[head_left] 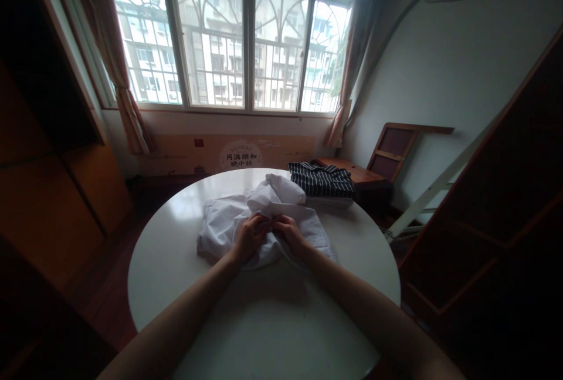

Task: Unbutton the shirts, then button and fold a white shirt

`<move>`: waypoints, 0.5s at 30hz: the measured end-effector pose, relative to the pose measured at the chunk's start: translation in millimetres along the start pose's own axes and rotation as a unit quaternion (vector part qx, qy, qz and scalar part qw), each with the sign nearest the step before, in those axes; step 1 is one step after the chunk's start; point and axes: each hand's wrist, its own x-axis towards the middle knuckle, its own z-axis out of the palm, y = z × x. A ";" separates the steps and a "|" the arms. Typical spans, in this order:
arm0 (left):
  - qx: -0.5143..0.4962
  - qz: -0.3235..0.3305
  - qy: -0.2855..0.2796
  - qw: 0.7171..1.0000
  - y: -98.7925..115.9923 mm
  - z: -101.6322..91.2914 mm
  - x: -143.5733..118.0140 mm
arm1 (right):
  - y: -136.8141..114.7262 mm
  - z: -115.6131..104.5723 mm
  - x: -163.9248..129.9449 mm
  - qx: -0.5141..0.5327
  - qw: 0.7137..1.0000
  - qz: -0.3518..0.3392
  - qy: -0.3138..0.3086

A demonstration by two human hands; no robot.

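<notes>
Fabric is bunching under our fingers — a white garment (264, 216) is lying crumpled near the middle of the round white table (176, 263), and we are working at it with both hands. Our left hand (250, 238) is curling its fingers shut on a fold of the cloth, and our right hand (289, 234) is doing the same just beside it, knuckles nearly touching. Both forearms are reaching in across the bare near part of the tabletop. Beyond the white heap, at the far right edge of the table, a folded dark striped garment (322, 180) is resting — close to the white one, though we cannot tell whether they are touching.
</notes>
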 end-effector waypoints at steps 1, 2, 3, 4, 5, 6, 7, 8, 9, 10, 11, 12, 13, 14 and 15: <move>0.001 -0.007 0.001 1.000 0.0 0.2 0.2 | 0.5 0.1 0.4 -0.004 1.000 -0.002 0.004; 0.003 -0.015 0.004 1.000 0.1 0.4 0.4 | 1.1 0.2 0.7 -0.008 1.000 -0.004 0.007; 0.005 -0.025 0.007 1.000 0.2 0.7 0.6 | 1.7 0.2 1.1 -0.010 1.000 -0.006 0.008; 0.005 -0.035 0.010 0.999 0.0 0.9 0.8 | 2.1 0.2 1.4 -0.010 1.000 -0.008 0.008; 0.003 -0.044 0.013 0.999 -0.5 1.1 0.8 | 2.5 0.2 1.6 -0.011 1.000 -0.009 0.007; -0.002 -0.050 0.014 0.999 -1.3 1.3 0.9 | 2.7 0.0 1.7 -0.011 1.000 -0.010 0.005; -0.011 -0.055 0.013 0.998 -2.5 1.5 0.9 | 2.8 -0.2 1.8 -0.012 1.000 -0.008 0.003; -0.022 -0.058 0.011 0.998 -4.0 1.6 0.9 | 2.8 -0.4 1.8 -0.013 1.000 -0.006 -0.001; -0.034 -0.062 0.007 0.998 -5.6 1.7 0.9 | 2.9 -0.8 1.7 -0.013 1.000 -0.004 -0.006; -0.044 -0.065 0.003 0.997 -7.0 1.8 0.9 | 2.8 -1.2 1.6 -0.013 1.000 -0.002 -0.011; -0.050 -0.069 0.000 0.996 -8.1 1.8 1.0 | 2.8 -1.6 1.5 -0.012 1.000 -0.002 -0.015; -0.053 -0.073 -0.004 0.996 -8.6 1.9 1.1 | 2.6 -1.9 1.3 -0.011 1.000 -0.003 -0.019; -0.052 -0.074 -0.006 0.996 -8.6 1.9 1.2 | 2.3 -2.0 1.1 -0.011 1.000 -0.006 -0.020; -0.048 -0.072 -0.009 0.996 -8.0 1.8 1.2 | 1.9 -2.0 0.8 -0.009 1.000 -0.007 -0.019; -0.043 -0.068 -0.010 0.997 -7.0 1.8 1.3 | 1.4 -1.7 0.5 -0.006 1.000 -0.006 -0.015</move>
